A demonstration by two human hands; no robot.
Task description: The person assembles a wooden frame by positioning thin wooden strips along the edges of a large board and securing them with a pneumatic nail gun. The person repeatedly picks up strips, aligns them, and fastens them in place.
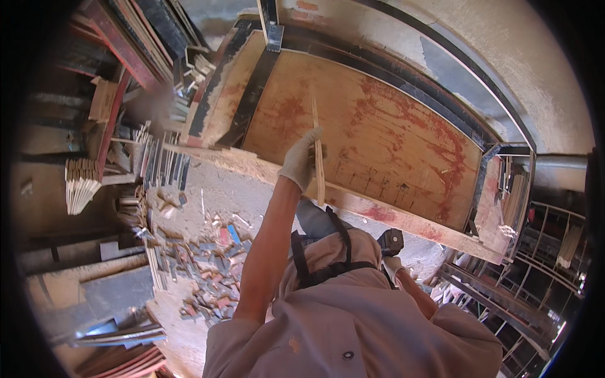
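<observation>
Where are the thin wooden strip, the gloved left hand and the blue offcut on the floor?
Thin wooden strip [319,169]: head view, on its length below the fingers.
Gloved left hand [297,160]: head view, on the back of the glove.
Blue offcut [234,234]: head view, middle of its upper face.

Wide downward view from the head
</observation>
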